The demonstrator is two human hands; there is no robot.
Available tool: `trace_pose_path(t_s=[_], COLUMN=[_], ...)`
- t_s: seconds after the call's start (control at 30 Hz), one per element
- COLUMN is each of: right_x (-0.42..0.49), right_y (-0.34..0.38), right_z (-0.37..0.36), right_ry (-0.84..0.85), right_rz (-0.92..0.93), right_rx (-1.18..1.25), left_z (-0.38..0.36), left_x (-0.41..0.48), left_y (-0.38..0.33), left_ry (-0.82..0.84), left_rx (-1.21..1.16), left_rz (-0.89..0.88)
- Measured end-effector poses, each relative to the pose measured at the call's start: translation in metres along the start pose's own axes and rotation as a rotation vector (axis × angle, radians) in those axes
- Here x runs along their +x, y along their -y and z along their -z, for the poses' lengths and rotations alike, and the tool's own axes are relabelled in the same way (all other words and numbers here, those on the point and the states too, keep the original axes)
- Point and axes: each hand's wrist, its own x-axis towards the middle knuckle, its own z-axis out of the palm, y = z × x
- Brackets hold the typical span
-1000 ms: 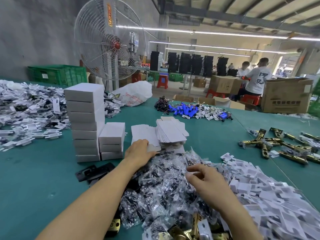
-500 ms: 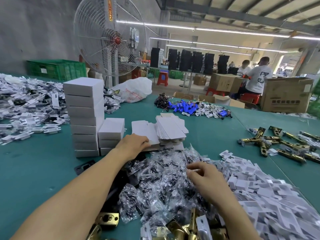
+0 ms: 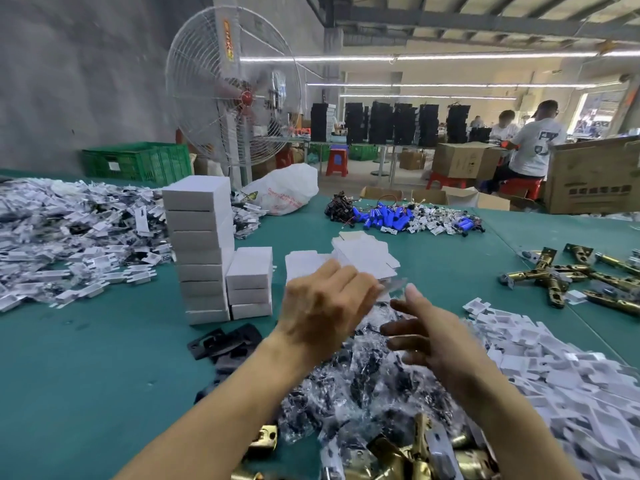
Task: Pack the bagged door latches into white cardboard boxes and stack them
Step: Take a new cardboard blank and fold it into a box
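Observation:
A heap of clear-bagged door latches (image 3: 363, 386) lies on the green table (image 3: 86, 375) under both my arms. My left hand (image 3: 322, 306) is raised above it and pinches a blurred flat white box blank (image 3: 393, 284) at its fingertips. My right hand (image 3: 429, 337) hovers just right of it, fingers spread, holding nothing. Behind my hands lies the pile of flat box blanks (image 3: 367, 254). To the left stand a tall stack of closed white boxes (image 3: 197, 202) and a shorter stack (image 3: 249, 268) beside it.
White card inserts (image 3: 554, 375) are heaped at right, and brass latches (image 3: 554, 275) lie beyond them. More white pieces (image 3: 69, 237) cover the left. Black plates (image 3: 225, 341) lie by the box stacks. Blue cells (image 3: 384, 216) and a standing fan (image 3: 232, 95) are farther back.
My left hand lifted off the blank pile toward me with a blank in its fingers. My right hand rose from the bag heap and spread open.

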Motion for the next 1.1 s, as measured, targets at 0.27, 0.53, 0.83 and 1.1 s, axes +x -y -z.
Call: trace_pose_path(t_s=[0.27,0.53,0.83,1.1], right_x=[-0.003,-0.013,-0.02,-0.02], right_y=[-0.006,0.004,0.009,0.003], right_z=[-0.002,-0.007,-0.023,-0.023], right_ry=[-0.073,-0.046,-0.131,-0.291], right_rz=[0.01,0.443,0.837,0.902], right_rx=[0.165,-0.117,-0.592,-0.687], left_z=[0.006,0.005,0.005,0.005], left_x=[-0.005,-0.005,0.004,0.005], left_y=[-0.026,-0.01,-0.009,-0.022], left_ry=[0.57,0.492,0.207,0.172], left_rx=[-0.48,-1.243,-1.721,-1.843], left_rz=[0.364,1.46,1.678,1.717])
